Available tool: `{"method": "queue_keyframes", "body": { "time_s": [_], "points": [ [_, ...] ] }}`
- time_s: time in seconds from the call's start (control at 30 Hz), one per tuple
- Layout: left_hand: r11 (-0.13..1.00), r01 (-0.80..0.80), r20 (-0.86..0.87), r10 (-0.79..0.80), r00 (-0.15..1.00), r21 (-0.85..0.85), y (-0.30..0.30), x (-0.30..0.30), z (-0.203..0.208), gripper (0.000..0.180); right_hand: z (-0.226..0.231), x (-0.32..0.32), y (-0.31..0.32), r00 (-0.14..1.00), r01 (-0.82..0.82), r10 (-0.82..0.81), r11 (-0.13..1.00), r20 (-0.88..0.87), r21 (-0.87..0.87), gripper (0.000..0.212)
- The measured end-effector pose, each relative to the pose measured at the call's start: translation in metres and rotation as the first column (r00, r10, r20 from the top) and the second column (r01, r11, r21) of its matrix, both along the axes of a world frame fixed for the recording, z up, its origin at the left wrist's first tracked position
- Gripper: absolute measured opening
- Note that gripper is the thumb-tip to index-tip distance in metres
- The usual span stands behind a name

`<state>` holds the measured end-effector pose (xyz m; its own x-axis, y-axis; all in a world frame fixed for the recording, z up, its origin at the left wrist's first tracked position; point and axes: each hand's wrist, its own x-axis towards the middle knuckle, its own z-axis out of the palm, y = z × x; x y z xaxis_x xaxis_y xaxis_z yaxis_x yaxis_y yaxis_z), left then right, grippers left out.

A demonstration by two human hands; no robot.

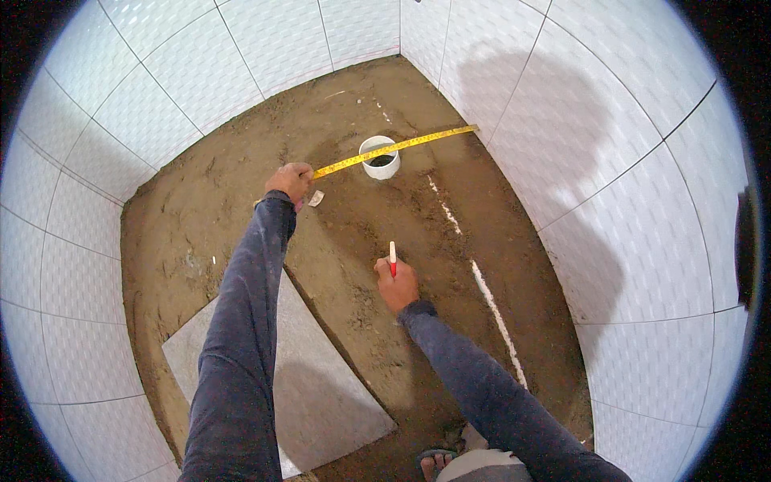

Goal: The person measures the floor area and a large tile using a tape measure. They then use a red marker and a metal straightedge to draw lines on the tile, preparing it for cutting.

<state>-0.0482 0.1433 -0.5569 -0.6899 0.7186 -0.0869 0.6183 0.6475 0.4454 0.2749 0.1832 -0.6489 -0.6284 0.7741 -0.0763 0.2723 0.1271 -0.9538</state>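
My left hand is closed round the case end of a yellow tape measure. Its blade stretches to the right across the top of a white pipe that stands up out of the dirt floor, and the far tip reaches the foot of the right wall. Lower down, my right hand grips a red and white marker, held upright with the white end on top, over the dirt. The tape's case is mostly hidden by my left fingers.
White textured tiles line the walls around the dirt floor. A grey slab lies flat at lower left. A broken white line runs along the dirt on the right. A small pale chip lies beside my left hand.
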Motion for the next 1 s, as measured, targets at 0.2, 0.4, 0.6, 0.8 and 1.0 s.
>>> {"method": "queue_keyframes", "body": {
  "time_s": [0.2, 0.4, 0.6, 0.8, 1.0],
  "points": [
    [0.991, 0.038, -0.043, -0.032, 0.999, 0.128, -0.004, -0.015, -0.026, 0.020, 0.013, 0.001, -0.004, 0.999, -0.028, 0.028, 1.000, 0.023, -0.006, 0.034],
    [0.990, 0.062, -0.108, -0.048, 0.993, 0.128, 0.001, -0.009, -0.018, 0.020, 0.012, 0.004, -0.002, 0.994, -0.043, 0.043, 0.999, 0.104, -0.010, 0.033],
    [0.998, 0.006, -0.086, -0.011, 0.996, -0.062, 0.003, -0.007, -0.006, 0.021, 0.016, 0.001, -0.006, 1.000, 0.001, -0.001, 1.000, -0.006, -0.005, 0.032],
    [1.000, -0.002, -0.057, 0.001, 0.998, -0.019, -0.001, 0.000, -0.001, 0.022, 0.012, 0.001, -0.007, 1.000, -0.012, 0.012, 0.999, 0.013, -0.043, 0.031],
    [0.998, 0.003, -0.026, -0.005, 1.000, -0.070, 0.003, 0.000, 0.003, 0.021, -0.004, 0.000, -0.004, 0.999, -0.027, 0.027, 1.000, 0.043, -0.014, 0.037]
  ]
}}
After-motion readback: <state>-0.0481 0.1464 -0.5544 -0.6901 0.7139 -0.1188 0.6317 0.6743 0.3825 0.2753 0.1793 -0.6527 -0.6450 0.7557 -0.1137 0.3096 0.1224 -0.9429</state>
